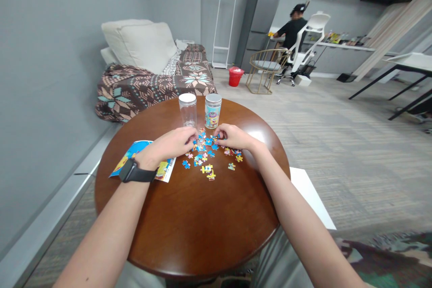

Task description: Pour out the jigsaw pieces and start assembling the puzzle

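Observation:
Loose jigsaw puzzle pieces (209, 141), mostly blue with some yellow and pink, lie in a pile on the round brown table (189, 225). At the left side of the pile is my left hand (175, 141), its fingers bent and drawn together; what they hold, if anything, is hidden. My right hand (232, 137) is curled at the pile's right side, thumb and fingers pinching around a blue piece. Under my left wrist lies a colourful picture sheet (165, 172), partly covered. A smartwatch (130, 170) is on that wrist.
Behind the pile stand a clear jar (188, 110) with a white lid and a cartoon-printed jar (213, 112) with a silver lid. Beyond are a covered sofa (155, 83), a red bin (235, 76), a wire chair (266, 65) and a seated person (295, 31).

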### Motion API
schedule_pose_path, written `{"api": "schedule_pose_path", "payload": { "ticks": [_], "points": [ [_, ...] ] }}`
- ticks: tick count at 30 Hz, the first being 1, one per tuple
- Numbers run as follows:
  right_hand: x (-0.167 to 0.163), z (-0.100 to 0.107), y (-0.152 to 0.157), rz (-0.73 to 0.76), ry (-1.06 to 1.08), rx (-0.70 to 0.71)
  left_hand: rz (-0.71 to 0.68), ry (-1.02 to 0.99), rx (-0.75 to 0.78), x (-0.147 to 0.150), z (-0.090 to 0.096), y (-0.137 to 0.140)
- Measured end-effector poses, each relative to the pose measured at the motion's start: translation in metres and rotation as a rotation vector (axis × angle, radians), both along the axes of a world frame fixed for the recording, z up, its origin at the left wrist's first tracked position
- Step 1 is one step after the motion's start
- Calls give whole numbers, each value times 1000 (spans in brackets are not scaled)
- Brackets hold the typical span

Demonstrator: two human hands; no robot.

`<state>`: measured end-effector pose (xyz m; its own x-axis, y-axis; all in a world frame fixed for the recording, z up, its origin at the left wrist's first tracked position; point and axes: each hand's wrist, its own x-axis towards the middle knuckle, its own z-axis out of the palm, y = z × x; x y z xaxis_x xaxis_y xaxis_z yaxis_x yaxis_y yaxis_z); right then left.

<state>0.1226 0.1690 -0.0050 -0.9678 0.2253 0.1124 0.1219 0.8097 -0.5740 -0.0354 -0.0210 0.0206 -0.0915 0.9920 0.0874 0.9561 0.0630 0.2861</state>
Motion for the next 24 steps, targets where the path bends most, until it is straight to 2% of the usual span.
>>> {"api": "schedule_pose_path", "payload": {
  "ticks": [6, 11, 14, 17, 20, 24],
  "points": [
    [2, 1, 2, 17, 8, -117, 52, 26, -21, -6, -3, -1],
    [4, 1, 5, 48, 61, -87, 51, 37, -10, -11, -6, -2],
    [8, 4, 12, 9, 98, -36, 62, 39, -21, -9, -3, -3],
    [15, 8, 22, -117, 146, 56, 61, 25, -39, -6, 1, -3],
    [23, 11, 33, -339, 153, 118, 52, 9, -48, -4, 3, -3],
    [30, 7, 45, -641, -6, 41, 65, -10, -60, -4, 3, -3]
  ]
}}
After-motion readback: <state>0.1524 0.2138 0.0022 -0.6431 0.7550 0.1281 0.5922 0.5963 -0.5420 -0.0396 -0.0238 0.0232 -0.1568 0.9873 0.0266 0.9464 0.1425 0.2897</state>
